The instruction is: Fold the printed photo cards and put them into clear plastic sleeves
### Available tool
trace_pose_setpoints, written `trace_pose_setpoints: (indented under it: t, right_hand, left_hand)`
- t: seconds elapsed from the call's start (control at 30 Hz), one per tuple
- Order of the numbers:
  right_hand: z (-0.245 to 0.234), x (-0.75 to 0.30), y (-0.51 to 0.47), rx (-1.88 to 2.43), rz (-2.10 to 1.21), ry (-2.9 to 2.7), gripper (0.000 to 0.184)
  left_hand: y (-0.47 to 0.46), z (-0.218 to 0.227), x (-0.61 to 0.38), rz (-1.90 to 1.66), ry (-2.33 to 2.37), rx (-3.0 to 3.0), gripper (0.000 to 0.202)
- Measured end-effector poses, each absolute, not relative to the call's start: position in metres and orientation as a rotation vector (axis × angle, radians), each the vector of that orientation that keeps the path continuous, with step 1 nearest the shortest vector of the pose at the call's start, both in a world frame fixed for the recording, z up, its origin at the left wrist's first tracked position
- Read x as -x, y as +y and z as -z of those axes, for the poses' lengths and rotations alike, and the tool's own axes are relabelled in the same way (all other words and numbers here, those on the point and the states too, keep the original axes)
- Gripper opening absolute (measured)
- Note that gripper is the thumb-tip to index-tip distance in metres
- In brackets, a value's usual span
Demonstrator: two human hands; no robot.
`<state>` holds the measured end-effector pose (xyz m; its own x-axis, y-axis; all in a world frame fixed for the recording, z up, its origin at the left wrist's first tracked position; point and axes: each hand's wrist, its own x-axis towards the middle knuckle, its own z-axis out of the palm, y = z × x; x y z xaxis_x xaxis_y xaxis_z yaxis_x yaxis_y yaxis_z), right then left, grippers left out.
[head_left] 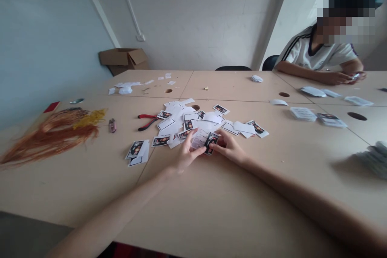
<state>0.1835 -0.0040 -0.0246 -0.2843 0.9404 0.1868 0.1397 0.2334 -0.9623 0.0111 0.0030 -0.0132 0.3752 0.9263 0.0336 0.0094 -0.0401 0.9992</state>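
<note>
Btwn hands (184, 155), clear pkt (198, 139), blk card (211, 141) at one end, wht print

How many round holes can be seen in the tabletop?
4: far-left hole, centre hole at the edge of the card pile, far-right hole, near-right hole. The pile may hide others.

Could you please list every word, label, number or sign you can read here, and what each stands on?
No text can be read.
Held card: print too small and blurred.
Loose cards: print too small.
Co-worker's shirt: chest marking too blurred.
</note>
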Motion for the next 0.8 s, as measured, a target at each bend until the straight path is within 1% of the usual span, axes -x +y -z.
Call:
trace_pose_setpoints:
  t: [0.1, 0.27, 0.43, 0.53, 0.67, 0.8]
  right_hand:
    - [0.030, -0.183, -0.001, 0.976, -1.140, -1.498, 0.035]
    - [0.033, -0.185, 0.001, 1.034, -0.937, -1.467, 0.033]
    - [0.029, -0.185, -0.002, 1.034, -0.780, -1.591, 0.026]
    - [0.024, -0.182, -0.008, 1.025, -0.665, -1.730, 0.023]
    - [0.020, -0.179, -0.016, 0.935, -0.710, -1.909, 0.017]
    - [0.021, -0.180, -0.017, 1.046, -0.764, -1.923, 0.016]
  left_hand:
    - [0.001, 0.012, -0.012, -0.876, 0.846, -1.412, 0.063]
    - [-0.002, 0.006, -0.013, -0.818, 0.736, -1.453, 0.046]
    - [0.001, 0.006, -0.013, -0.820, 0.763, -1.495, 0.034]
    - [0.002, 0.010, -0.013, -0.774, 0.771, -1.540, 0.033]
    - [0.000, 0.014, -0.011, -0.685, 0.811, -1.637, 0.032]
    - [-0.003, 0.014, -0.011, -0.653, 0.770, -1.626, 0.032]
